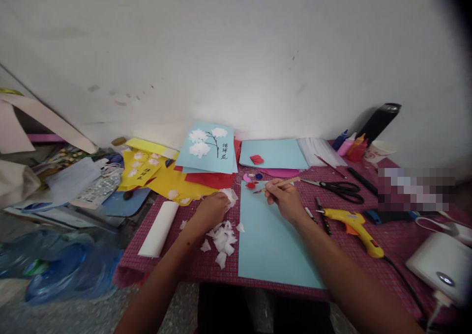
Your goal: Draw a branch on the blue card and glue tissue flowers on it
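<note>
My right hand (283,199) is closed on a paintbrush (289,181) with a light wooden handle. Its dark tip points left, beside small red, pink and dark blue paint caps or pots (251,184) at the top of a light blue paper sheet (273,245). At the left of that sheet, my left hand (212,210) is closed on a piece of white tissue (230,196). Torn white tissue scraps (224,238) lie in a pile just below it. Further left rests a white paper roll or folded tissue pack (159,228).
Finished blue picture (206,147) with white blossoms leans by the wall, near yellow sheets (177,181). On the right are scissors (339,189), a yellow glue gun (350,226) with its cord, paint bottles (356,147), a black flask (379,123) and a white device (438,265).
</note>
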{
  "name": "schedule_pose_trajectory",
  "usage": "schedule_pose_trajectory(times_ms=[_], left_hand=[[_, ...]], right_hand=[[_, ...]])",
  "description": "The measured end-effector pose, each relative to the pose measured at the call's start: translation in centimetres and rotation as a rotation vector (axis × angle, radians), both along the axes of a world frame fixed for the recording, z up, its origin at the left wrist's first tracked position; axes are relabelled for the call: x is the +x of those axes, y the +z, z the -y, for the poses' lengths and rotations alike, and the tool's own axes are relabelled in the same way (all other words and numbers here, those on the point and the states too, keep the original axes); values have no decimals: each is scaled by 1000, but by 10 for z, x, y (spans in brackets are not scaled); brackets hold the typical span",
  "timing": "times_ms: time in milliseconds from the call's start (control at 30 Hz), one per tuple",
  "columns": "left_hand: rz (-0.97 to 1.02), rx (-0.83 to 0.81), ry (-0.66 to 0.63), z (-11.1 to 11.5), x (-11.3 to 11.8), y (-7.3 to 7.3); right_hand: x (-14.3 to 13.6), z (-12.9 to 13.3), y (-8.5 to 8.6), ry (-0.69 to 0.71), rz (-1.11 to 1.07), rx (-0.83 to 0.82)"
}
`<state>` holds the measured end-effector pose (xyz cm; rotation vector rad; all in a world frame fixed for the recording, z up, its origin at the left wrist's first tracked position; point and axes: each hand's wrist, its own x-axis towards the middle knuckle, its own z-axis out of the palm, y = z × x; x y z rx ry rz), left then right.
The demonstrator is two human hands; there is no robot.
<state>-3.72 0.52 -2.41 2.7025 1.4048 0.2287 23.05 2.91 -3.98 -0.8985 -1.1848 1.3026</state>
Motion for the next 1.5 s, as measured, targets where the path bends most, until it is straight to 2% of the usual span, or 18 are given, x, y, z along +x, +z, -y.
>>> schedule_pose_trajectory(times_ms=[200, 300, 467, 533, 600, 733, 833, 933, 1067, 1267, 1500], left_hand=[[31, 34, 12, 0, -2, 0], [69, 38, 39, 1, -4, 2], [312, 12, 201, -3, -7, 9], [483, -58, 293, -5, -5, 13], [696, -178, 352, -7, 0, 17], [1222, -491, 360, -12, 23, 25], [1452, -632, 347, -16, 45, 30], [1557, -670, 330, -21, 65, 30], [1667, -683, 297, -27, 82, 18], [1744, -751, 299, -26, 85, -3], [1758, -783, 278, -22, 86, -5]], right_hand=[[-9, 10, 1, 302, 252, -39], [-19, 20, 1, 389, 336, -35], [-27, 30, 6, 513, 349, -25], [-26, 28, 8, 477, 322, -20], [-22, 24, 8, 379, 280, -9], [-11, 12, 9, 136, 141, 14], [-1, 6, 12, 1, 4, 27], [6, 4, 16, -65, -116, 32], [8, 4, 19, -75, -196, 37], [-3, 6, 16, -21, -213, 20], [-10, 7, 13, -8, -198, -2]])
